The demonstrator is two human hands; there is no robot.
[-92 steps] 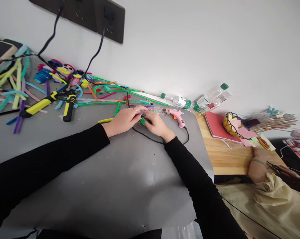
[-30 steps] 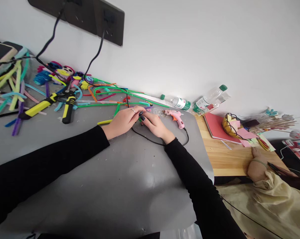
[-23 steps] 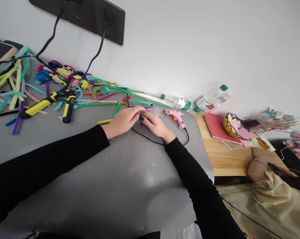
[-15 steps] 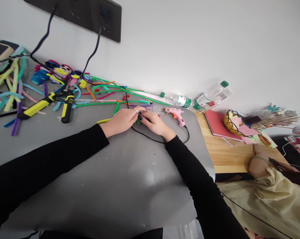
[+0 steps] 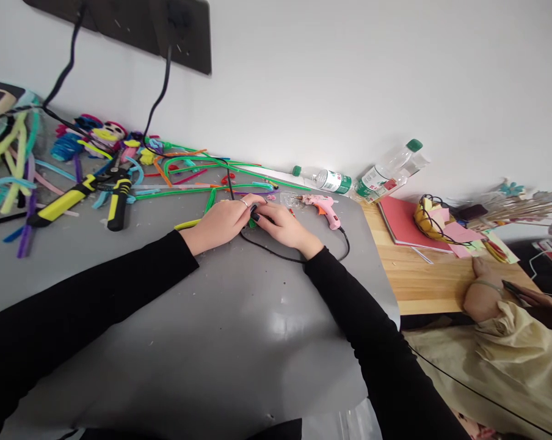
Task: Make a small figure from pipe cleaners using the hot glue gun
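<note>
My left hand (image 5: 225,219) and my right hand (image 5: 283,226) meet at the middle of the grey table mat, fingers closed together. Between the fingertips shows a bit of green pipe cleaner (image 5: 252,223), mostly hidden by the fingers. A yellow pipe cleaner (image 5: 187,224) pokes out beside my left wrist, and a bent green pipe cleaner (image 5: 210,200) lies just behind that hand. To the right of my right hand rests a pink glue gun (image 5: 324,209), its black cord (image 5: 276,252) looping under and around the hands.
Yellow-black pliers (image 5: 118,201), loose pipe cleaners (image 5: 26,165) and small fuzzy figures (image 5: 108,135) lie at the left. Two plastic bottles (image 5: 333,181) lean by the wall. Right, a wooden table (image 5: 404,284) holds a red notebook (image 5: 397,223) and basket (image 5: 422,226); another person's arm (image 5: 482,299) rests there.
The view has shifted slightly, so things at the left sit a little further left. Both hands stay together in the same place, with only slight finger movement.
</note>
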